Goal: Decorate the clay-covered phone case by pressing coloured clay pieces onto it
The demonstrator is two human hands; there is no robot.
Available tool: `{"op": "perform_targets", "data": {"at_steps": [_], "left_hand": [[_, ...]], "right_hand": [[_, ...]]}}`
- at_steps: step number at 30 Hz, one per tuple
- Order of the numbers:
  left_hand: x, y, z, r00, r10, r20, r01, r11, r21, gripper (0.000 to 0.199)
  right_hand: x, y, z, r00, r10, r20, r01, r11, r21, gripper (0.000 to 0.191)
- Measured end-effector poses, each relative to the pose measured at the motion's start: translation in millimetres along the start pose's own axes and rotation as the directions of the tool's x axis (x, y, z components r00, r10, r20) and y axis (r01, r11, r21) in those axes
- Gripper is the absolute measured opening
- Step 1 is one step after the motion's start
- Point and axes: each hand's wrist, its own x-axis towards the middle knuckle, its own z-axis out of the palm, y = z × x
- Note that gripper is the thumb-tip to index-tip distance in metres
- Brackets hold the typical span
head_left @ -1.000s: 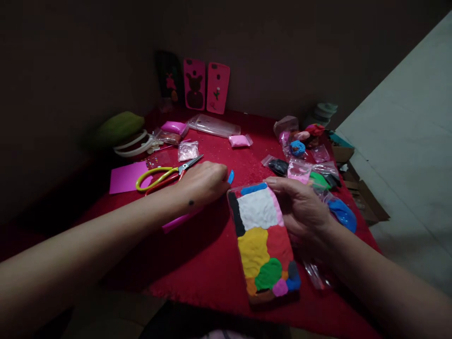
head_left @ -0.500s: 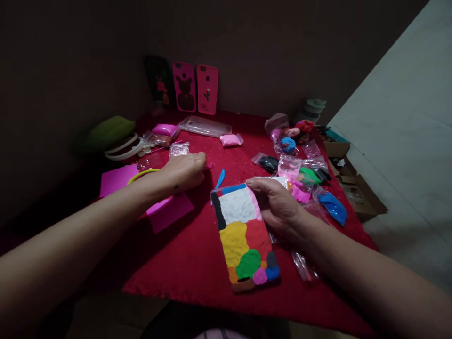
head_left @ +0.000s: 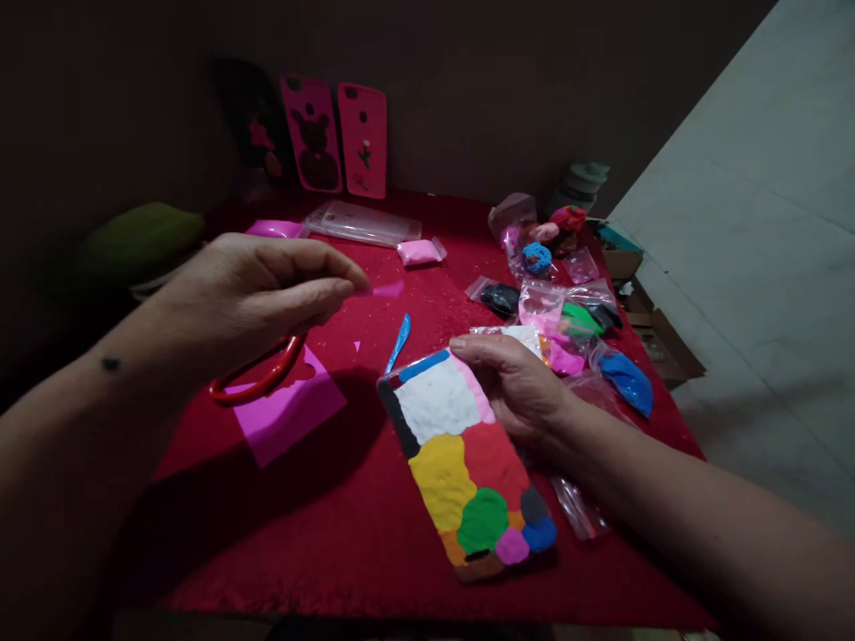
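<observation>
Well, case [head_left: 464, 458] (colourful) in right hand [head_left: 514, 383]

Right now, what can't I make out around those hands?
All in the head view:
Red-handled scissors: mostly hidden by the left hand.
Pink strip: blurred, held end covered by that hand.
Blue plastic tool: lower tip behind the clay-covered case.
Right hand: most fingertips hidden by that case.
</observation>
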Motion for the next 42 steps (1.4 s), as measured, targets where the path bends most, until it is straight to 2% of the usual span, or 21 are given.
{"op": "perform_targets", "data": {"at_steps": [2, 5, 9, 13, 16, 25, 36, 42], "left_hand": [[-4, 1, -0.8, 0.995, -0.084, 0.044, 0.090, 0.986, -0.143, 0.021], [-6, 3, 0.4, 0.965, -0.148, 0.216, 0.198, 0.952, -0.232, 0.023], [-8, 8, 6.0, 0.947, -0.059, 0.316, 0.133, 0.966, -0.220, 0.012], [-8, 12, 10.8, 0.916, -0.095, 0.389, 0.159, 0.978, -0.135, 0.018], [-6, 12, 12.6, 0.907, -0.133, 0.401, 0.189, 0.977, -0.102, 0.021], [-2, 6, 16.8, 0.916, -0.091, 0.392, 0.158, 0.977, -0.142, 0.022], [-4, 9, 20.7, 0.923, -0.110, 0.368, 0.162, 0.980, -0.113, 0.021], [-2, 13, 21.5, 0.899, -0.120, 0.421, 0.175, 0.980, -0.093, 0.020]], "right_hand": [[1, 1, 0, 0.999, 0.001, 0.034, -0.001, 1.000, 0.010, 0.018], [1, 3, -2, 0.995, -0.017, 0.095, 0.015, 1.000, 0.023, 0.020], [-1, 5, -5, 0.990, -0.040, 0.135, 0.047, 0.998, -0.044, 0.023], [-1, 5, -5, 0.984, -0.063, 0.164, 0.080, 0.992, -0.099, 0.023], [-1, 4, -5, 0.984, -0.073, 0.162, 0.088, 0.992, -0.092, 0.022], [0, 5, -6, 0.983, -0.069, 0.170, 0.088, 0.990, -0.113, 0.022], [0, 4, -7, 0.984, -0.061, 0.167, 0.091, 0.979, -0.181, 0.022], [-2, 5, -5, 0.986, -0.060, 0.155, 0.091, 0.975, -0.202, 0.023]]}}
